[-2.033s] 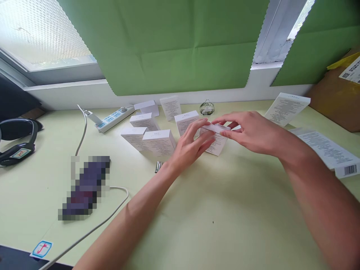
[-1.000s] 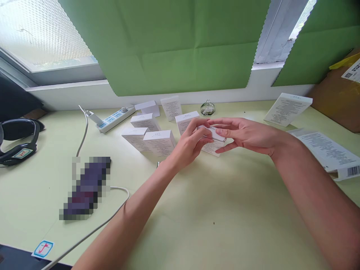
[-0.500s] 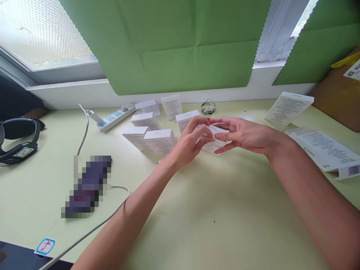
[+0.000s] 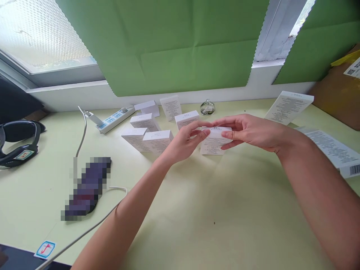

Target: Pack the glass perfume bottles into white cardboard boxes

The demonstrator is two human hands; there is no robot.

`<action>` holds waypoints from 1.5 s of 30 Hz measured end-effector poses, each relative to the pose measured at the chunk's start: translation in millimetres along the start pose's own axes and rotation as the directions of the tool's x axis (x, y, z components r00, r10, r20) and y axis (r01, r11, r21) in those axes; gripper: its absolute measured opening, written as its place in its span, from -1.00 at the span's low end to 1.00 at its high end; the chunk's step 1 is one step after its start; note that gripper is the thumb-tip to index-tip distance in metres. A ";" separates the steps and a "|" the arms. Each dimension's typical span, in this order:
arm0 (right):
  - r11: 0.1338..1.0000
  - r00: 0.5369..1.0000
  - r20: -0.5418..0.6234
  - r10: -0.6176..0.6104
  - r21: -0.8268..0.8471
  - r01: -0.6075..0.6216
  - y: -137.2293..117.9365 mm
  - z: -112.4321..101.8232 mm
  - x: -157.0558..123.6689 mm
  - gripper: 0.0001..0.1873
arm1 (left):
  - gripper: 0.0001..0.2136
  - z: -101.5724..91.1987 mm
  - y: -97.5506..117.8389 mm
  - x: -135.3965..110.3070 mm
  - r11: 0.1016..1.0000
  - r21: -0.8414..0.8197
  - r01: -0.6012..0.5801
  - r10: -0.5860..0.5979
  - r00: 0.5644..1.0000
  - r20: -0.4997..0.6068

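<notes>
A small white printed box [image 4: 213, 144] stands upright on the table, its lettered top facing me. My left hand [image 4: 188, 140] grips its left side, thumb at the top front corner and fingers behind. From the right, my right hand [image 4: 242, 130] holds the same box, its thumb on the upper right corner and its other fingers partly hidden behind. Close behind my left hand stands another white box [image 4: 186, 117]. To the left are more upright boxes, the nearest white box [image 4: 158, 140] partly covered by my left wrist.
A green glass bottle [image 4: 207, 107] stands at the back. An upright box [image 4: 289, 107] and a flattened carton [image 4: 332, 146] are at right. Leftward lie a power strip [image 4: 116, 119], a blurred dark phone-like object [image 4: 88, 187], a white cable [image 4: 92, 227] and a headset [image 4: 21, 140].
The box between my hands has turned to face me squarely and its top now shows. My hands have moved slightly apart, the right one shifting a little to the right.
</notes>
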State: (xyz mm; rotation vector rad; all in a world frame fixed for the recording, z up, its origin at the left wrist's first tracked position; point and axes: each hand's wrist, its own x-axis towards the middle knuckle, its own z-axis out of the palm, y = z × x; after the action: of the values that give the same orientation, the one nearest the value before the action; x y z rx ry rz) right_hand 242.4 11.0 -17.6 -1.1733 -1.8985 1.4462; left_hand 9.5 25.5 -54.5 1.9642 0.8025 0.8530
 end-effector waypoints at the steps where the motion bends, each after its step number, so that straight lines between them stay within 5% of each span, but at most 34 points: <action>1: 1.000 1.000 -0.002 0.000 0.001 0.000 -0.5 0.9 -0.2 -0.58 | -0.74 -0.5 1.3 -0.2 0.999 0.046 -0.003 0.004 1.000 -0.019; 5: 1.000 0.999 -0.036 0.015 -0.011 -0.015 -1.4 7.1 0.7 -0.62 | -0.77 -5.8 5.5 -1.4 0.995 0.104 0.007 -0.006 1.000 -0.012; 16: 0.997 0.995 -0.058 0.076 0.025 -0.074 -2.0 10.7 3.4 -0.63 | -0.68 -3.3 6.1 -0.1 0.951 -0.218 0.221 -0.211 0.975 0.067; 18: 0.995 0.994 -0.054 0.094 0.044 -0.091 -1.8 10.3 3.3 -0.63 | -0.66 -2.1 8.9 -0.6 0.958 -0.175 0.226 -0.220 0.974 0.049; 23: 0.999 0.998 -0.027 0.053 0.010 -0.053 -1.4 7.5 2.9 -0.65 | -0.69 -10.1 22.2 -2.4 0.996 0.089 0.030 -0.039 0.994 0.104; 29: 0.990 1.000 0.026 -0.004 -0.140 0.007 -0.9 3.9 2.9 -0.61 | -0.65 -21.1 33.7 -5.8 0.915 0.395 -0.084 0.006 0.981 0.195; 35: 0.924 0.995 -0.046 -0.093 -0.377 0.069 1.7 10.2 6.4 -0.61 | -0.67 -19.3 33.8 -7.5 0.871 0.481 -0.095 0.040 0.992 0.124; 40: 0.899 0.982 -0.026 -0.188 -0.408 0.161 4.7 12.8 9.9 -0.55 | -0.61 -24.1 37.7 -8.8 0.826 0.550 -0.126 0.076 0.991 0.113; 45: 0.899 0.977 -0.040 -0.208 -0.400 0.175 5.6 12.7 10.2 -0.60 | -0.64 -27.4 43.7 -10.6 0.844 0.532 -0.068 -0.018 0.988 0.155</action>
State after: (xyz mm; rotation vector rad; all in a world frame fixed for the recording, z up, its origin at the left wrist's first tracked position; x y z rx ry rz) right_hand 229.1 13.4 -28.2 -1.1538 -2.2427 0.9192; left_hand -8.8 9.3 -7.9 2.5014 1.0021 0.5055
